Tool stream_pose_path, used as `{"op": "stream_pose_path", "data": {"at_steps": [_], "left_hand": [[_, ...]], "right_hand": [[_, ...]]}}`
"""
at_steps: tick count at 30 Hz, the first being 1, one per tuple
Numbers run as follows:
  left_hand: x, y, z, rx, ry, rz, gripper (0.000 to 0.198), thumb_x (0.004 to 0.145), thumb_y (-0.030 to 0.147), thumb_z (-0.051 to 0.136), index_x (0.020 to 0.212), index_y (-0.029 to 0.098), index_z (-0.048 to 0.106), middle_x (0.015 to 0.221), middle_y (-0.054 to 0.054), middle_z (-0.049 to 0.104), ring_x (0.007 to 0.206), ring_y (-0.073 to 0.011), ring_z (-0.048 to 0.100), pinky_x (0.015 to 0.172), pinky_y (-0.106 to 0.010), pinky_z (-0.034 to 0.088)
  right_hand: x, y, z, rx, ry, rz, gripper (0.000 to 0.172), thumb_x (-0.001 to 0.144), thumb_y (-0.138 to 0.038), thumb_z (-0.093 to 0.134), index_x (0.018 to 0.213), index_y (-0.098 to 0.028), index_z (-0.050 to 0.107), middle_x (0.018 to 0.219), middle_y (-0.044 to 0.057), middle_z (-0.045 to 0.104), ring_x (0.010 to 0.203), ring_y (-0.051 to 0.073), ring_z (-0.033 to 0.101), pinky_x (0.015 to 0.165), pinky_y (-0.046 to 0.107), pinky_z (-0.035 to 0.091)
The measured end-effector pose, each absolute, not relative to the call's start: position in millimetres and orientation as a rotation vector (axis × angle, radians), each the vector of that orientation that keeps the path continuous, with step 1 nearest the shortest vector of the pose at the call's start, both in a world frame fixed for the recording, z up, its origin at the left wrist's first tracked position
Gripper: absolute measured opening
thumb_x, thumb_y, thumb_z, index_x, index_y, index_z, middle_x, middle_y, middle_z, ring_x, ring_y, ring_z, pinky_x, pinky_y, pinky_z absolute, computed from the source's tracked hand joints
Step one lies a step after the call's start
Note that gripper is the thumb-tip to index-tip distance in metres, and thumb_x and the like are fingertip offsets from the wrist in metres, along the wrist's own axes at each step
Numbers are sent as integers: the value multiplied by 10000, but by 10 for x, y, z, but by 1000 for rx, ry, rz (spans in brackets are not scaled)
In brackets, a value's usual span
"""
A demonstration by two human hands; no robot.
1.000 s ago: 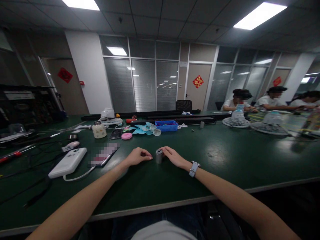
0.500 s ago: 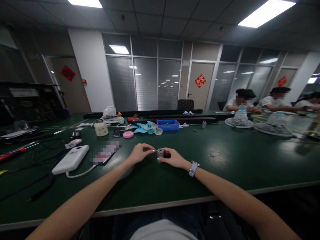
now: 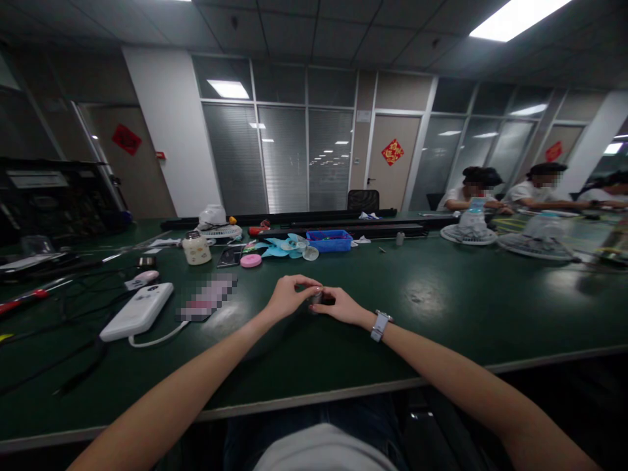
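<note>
A small grey metal cylinder [image 3: 315, 301] stands upright on the green table, partly covered by fingers. My right hand [image 3: 342, 306], with a pale-strapped watch at its wrist, grips the cylinder from the right between thumb and fingers. From the left, my left hand [image 3: 290, 296] reaches over the cylinder's top, thumb and fingertips pinched together there. Whatever lies in that pinch is hidden.
Left of my hands lie a phone [image 3: 210, 297], a white power bank [image 3: 138, 311] and cables. Beyond are a cream bottle [image 3: 197, 249], a pink round case [image 3: 250, 261], blue fan blades [image 3: 284, 246], a blue bin [image 3: 330, 241] and another cylinder [image 3: 400, 239]. Co-workers sit far right.
My left hand has moved right, from beside the cylinder onto its top. The right hand keeps its grip on the cylinder. The view has shifted slightly.
</note>
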State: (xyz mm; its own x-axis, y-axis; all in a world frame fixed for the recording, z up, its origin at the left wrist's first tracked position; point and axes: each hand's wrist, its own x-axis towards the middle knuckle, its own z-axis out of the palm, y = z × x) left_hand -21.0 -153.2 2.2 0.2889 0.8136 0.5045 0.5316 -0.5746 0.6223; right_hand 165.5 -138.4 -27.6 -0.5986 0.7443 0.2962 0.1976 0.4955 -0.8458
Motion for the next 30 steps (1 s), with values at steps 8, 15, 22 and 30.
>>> {"op": "stream_pose_path", "data": {"at_steps": [8,15,22,30], "left_hand": [[-214,-1522,23,2309,1233,1110,233,831,422,617,966,286,749,999,-4,748,970,-225,641,748,-308,438],[-227,-1533,3,2271,1266,1163,230,824,411,624,963,277,749,1001,-15,743,967,-228,637,743,-308,444],[-244,-1508,-9,2253,1238,1087,289,826,463,607,972,259,750,991,-28,747,937,-226,653,703,-288,455],[-307,-1485,-11,2192,1113,1067,317,806,479,630,987,249,754,1045,-41,734,1005,-235,642,724,-271,487]], "right_hand": [[1639,-1430,-213,-802,-2069,1086,295,785,-290,693,1027,-125,659,967,69,698,912,221,646,871,382,482],[1642,-1412,-242,-796,-2053,1101,327,777,-271,696,1070,-135,648,972,61,689,904,215,639,860,374,483],[1646,-1396,-265,-774,-2078,1069,299,787,-305,691,1037,-143,653,934,46,682,866,201,631,833,353,484],[1647,-1418,-234,-747,-2100,1046,315,802,-356,683,1037,-150,649,937,42,675,869,194,624,832,345,483]]}}
